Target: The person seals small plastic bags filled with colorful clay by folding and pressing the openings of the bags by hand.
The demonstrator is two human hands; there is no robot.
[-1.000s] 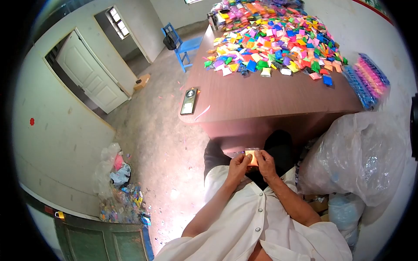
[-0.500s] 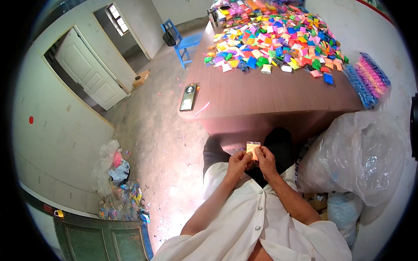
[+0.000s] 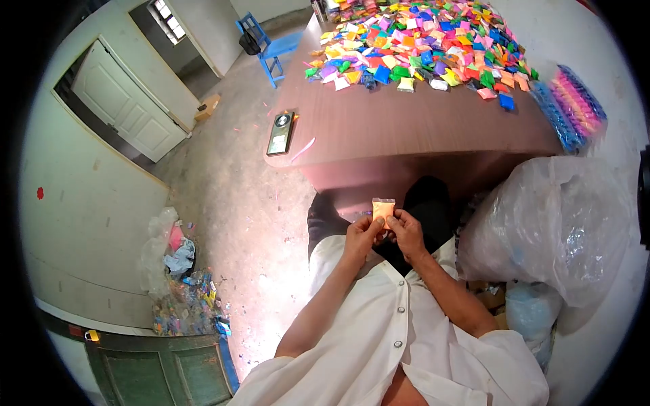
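Note:
A small orange packet (image 3: 383,209) with a clear top edge stands upright between my two hands, above my lap. My left hand (image 3: 363,236) pinches its lower left part with thumb and fingers. On the lower right, my right hand (image 3: 407,233) grips it the same way, thumb against the front. The packet's bottom edge is partly hidden by my fingers. Beyond my hands, a large heap of similar small packets (image 3: 433,57) in many colours covers the far part of the brown table (image 3: 406,128).
A phone (image 3: 281,133) and a pink strip (image 3: 303,150) lie at the table's left corner. Blue and pink bundled packs (image 3: 569,108) rest on the right edge. A big translucent plastic bag (image 3: 542,223) bulges beside my right arm. A blue chair (image 3: 271,49) stands beyond; litter (image 3: 193,298) lies left.
The view has tilted down slightly, so the table and heap sit higher. Both hands still hold the orange packet, and more of its front now shows above the thumbs.

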